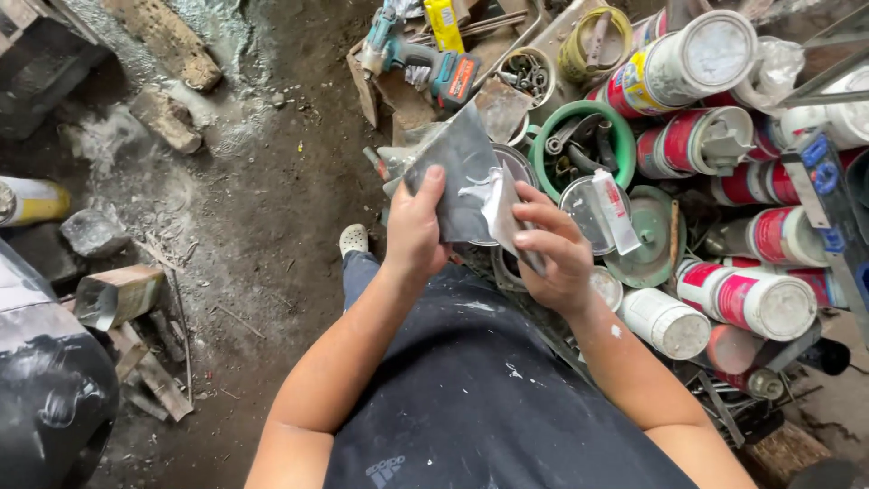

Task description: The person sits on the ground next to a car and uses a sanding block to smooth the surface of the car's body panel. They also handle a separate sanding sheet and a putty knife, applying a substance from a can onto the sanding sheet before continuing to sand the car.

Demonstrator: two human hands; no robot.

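Left hand (415, 228) grips grey metal sheet (457, 177) by lower left edge, held just left of green ring (541, 138). Right hand (554, 255) pinches sheet's bent, shiny right edge. Fold looks only begun; most of sheet flat. Cordless drill (425, 56) lies beyond ring, untouched.

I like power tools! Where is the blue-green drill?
In the head view the drill lies at the top centre among the clutter, just left of a small tin of screws, above the grey sheet that both hands hold.

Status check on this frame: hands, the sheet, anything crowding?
Left hand grips grey sheet. Right hand pinches its silvery edge. Cans and tool clutter close on the right.
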